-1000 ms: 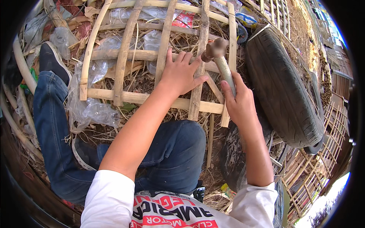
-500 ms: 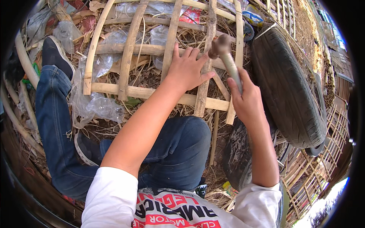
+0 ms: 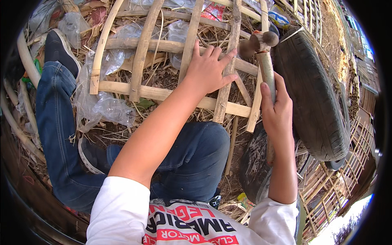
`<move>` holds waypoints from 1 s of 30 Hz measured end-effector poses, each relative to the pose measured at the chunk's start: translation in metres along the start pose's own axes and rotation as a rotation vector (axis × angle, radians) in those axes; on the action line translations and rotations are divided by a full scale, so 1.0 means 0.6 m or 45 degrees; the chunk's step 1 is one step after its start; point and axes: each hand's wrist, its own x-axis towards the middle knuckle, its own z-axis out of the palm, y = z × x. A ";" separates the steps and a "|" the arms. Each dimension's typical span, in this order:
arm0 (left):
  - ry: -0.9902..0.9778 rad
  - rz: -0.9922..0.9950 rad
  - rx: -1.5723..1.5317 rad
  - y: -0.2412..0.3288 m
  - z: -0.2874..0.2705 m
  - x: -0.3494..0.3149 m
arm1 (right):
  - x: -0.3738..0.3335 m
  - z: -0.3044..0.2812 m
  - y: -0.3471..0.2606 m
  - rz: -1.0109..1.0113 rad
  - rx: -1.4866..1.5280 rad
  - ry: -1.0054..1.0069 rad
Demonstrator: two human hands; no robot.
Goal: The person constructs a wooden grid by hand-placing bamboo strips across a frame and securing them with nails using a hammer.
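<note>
My right hand (image 3: 277, 107) is closed round the pale handle of a hammer (image 3: 266, 65), its rusty, rounded head raised at the right side of a bamboo lattice (image 3: 143, 49). Flat wooden slats cross in the lattice, which lies on the littered ground before me. My left hand (image 3: 210, 71) rests on it with fingers spread, between two upright slats; the thumb and index finger touch the right-hand one. Whether anything small lies under the fingers cannot be seen.
A black tyre (image 3: 312, 98) stands close at the right, with another dark rounded object (image 3: 257, 163) below it. Clear plastic bags (image 3: 110, 110) and dry straw lie around the lattice. More slatted panels (image 3: 343, 175) stand at the far right. My bent leg (image 3: 192, 159) is just below the lattice.
The hammer has swung right and its head has turned, showing both ends. My right hand has moved slightly right. The left hand stays on the lattice; the whole view has shifted a little.
</note>
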 end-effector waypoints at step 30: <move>-0.060 -0.003 -0.088 0.001 0.001 -0.001 | -0.016 0.006 -0.007 0.000 0.115 0.096</move>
